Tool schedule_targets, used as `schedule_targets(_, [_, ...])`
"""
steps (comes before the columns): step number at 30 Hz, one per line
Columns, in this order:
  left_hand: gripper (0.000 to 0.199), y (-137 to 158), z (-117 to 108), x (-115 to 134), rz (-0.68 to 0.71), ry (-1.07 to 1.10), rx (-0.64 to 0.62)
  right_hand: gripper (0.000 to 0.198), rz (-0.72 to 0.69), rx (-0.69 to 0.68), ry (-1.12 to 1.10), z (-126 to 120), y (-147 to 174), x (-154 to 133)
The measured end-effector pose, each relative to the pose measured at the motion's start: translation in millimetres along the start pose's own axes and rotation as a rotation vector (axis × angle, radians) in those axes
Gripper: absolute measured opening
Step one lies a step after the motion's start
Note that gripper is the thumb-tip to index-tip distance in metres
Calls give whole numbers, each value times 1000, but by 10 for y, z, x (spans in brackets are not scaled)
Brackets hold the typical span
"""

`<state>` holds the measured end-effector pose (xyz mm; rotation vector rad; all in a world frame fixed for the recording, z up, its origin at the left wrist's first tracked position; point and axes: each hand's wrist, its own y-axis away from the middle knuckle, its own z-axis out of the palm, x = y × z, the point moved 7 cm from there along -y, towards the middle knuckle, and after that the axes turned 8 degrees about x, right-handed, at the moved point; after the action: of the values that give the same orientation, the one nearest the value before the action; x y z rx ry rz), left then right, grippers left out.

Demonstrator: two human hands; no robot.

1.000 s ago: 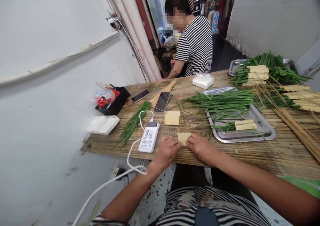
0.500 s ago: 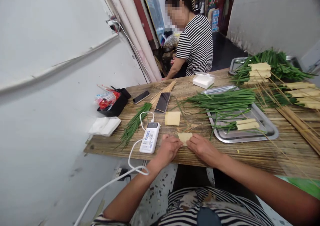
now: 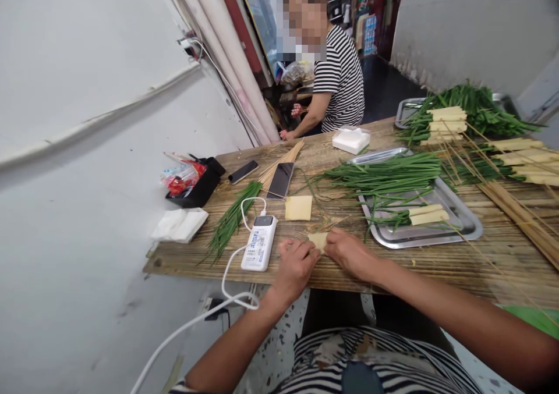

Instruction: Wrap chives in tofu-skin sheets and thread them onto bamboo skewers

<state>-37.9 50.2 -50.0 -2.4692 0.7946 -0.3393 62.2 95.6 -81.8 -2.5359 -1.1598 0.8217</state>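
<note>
Between my hands, low over the wooden table, is a pale yellow tofu sheet, partly hidden by my fingers. My left hand is closed on its left end, and my right hand grips the right end. Just beyond them a second, square tofu sheet lies flat. To the left of my left hand lies a white power bank with a cable. Right of my right hand, a metal tray holds green chives and two tofu rolls with chives inside.
Bamboo skewers, a phone, another phone and a chive bunch lie left of centre. Skewered rolls are stacked at right. A white box stands at the back. Beyond the table sits a person in a striped shirt.
My hands have drawn closer together on the tofu sheet, covering more of it. The view has shifted slightly. The person beyond the table has moved an arm.
</note>
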Motion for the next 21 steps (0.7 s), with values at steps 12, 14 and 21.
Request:
schedule_targets(12, [24,-59,67,-40,21,132,-55,23,-32,-8,182,-200,34,-195])
schedule_targets(14, [25,-95,71,-51,12,134,-78,19,-48,36,265,-225,79,-267])
schedule_targets(21, [28,-144,78,-75,2,117,-113,22,-126,-29,266,-136,47,-262])
